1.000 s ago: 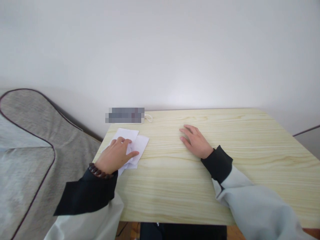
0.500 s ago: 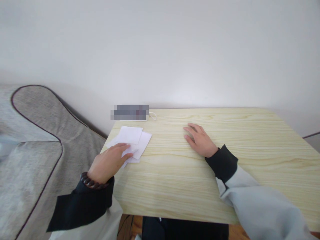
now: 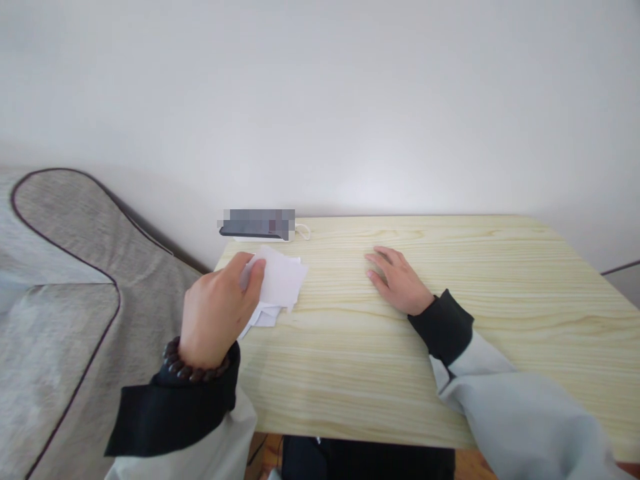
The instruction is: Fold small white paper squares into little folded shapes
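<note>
My left hand (image 3: pixel 217 310), with a dark bead bracelet at the wrist, pinches a white sheet of paper (image 3: pixel 281 279) between thumb and fingers. That sheet is over a small pile of white papers (image 3: pixel 269 315) at the left side of the table; part of the pile is covered by it and by the hand. My right hand (image 3: pixel 400 281) rests on the bare wood grain near the middle of the table, its fingers loosely apart and holding nothing.
A light wood table (image 3: pixel 360 373) stands against a white wall (image 3: pixel 350 107). At its back left corner is a partly blurred dark and white object (image 3: pixel 257 227) with a white loop (image 3: pixel 303 231). A grey sofa (image 3: pixel 145 287) borders the table's left side.
My left hand has closed on a sheet from the pile and raised it slightly, turning it to the right. My right hand has stayed in place.
</note>
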The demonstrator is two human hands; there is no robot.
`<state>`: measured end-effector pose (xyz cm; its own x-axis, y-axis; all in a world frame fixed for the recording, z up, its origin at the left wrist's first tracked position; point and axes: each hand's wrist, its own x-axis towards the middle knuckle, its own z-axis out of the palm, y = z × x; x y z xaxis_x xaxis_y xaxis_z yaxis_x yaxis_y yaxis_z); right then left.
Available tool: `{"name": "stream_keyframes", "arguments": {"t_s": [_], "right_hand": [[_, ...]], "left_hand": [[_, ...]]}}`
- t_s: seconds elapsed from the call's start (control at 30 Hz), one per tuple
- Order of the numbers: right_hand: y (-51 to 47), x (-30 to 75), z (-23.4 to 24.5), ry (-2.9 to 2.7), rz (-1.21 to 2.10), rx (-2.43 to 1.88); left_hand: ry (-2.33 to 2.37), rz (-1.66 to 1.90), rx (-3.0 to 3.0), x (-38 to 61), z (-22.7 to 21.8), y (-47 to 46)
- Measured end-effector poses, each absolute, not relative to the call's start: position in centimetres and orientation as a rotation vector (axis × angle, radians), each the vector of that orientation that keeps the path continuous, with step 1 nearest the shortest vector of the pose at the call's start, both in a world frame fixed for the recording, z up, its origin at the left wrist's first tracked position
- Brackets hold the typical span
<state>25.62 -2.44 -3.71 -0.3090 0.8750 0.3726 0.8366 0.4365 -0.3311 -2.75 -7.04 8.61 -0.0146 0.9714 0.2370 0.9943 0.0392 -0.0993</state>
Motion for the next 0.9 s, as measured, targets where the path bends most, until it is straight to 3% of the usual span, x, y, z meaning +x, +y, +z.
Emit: {"name": "stream_keyframes", "arguments": {"t_s": [0.2,0.4,0.5,0.67,0.9], "right_hand": [[-2.4,25.6,-3.8,-2.177,0.118,-1.441],[-2.1,25.8,-3.3,-2.003,0.224,-1.357],[-2.1,25.6,-2.6,-1.805,0.38,-1.399],[-2.2,25.7,-1.9,-1.687,0.783,-1.357],[-2.3,26.1,-1.5,-1.424,1.126,-1.23]], "left_hand": [[-2.175,-0.552,-2.145,-1.4,8.7,-5.4],[-2.164,-0.925,-2.583,2.9,4.1,-1.6],[-2.131,-0.974,-2.663,4.4,2.0,-0.6],[-2.155,-1.343,-2.68,5.2,0.3,-0.2],[-2.129,-2.399,-2.707,6.0,-0.5,-0.6]]}}
